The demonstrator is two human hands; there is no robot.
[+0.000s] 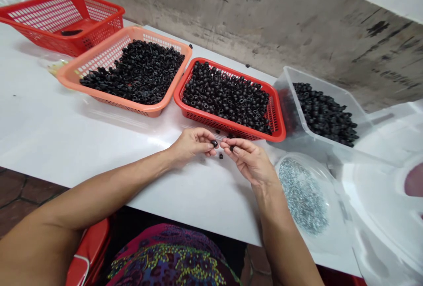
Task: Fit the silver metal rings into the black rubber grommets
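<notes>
The left hand (191, 145) and the right hand (247, 160) are held up together just above the white table (99, 145), near the front edge, close to each other but not quite touching. The left hand pinches a black ring (214, 143) between thumb and fingertips, and the right hand pinches a small dark piece (231, 148), partly hidden by the fingers. A few loose black bits (220, 155) lie on the table just below the hands. Beyond them, an orange basket (71, 74) and a red basket (211, 120) each hold a thick layer of black rings (224, 96), and a clear plastic tub (291, 74) to the right holds a heap of the same rings toward its far end. At the far left, a second red basket (33, 8) is nearly bare, with only a dark scrap (71, 32) inside. Near the right hand, a round clear dish (291, 158) holds a mass of tiny silver bits (302, 193). Going by how things lie now, most of the black rings remain in the containers, while only the two pieces in hand and the few on the table are out of them.
</notes>
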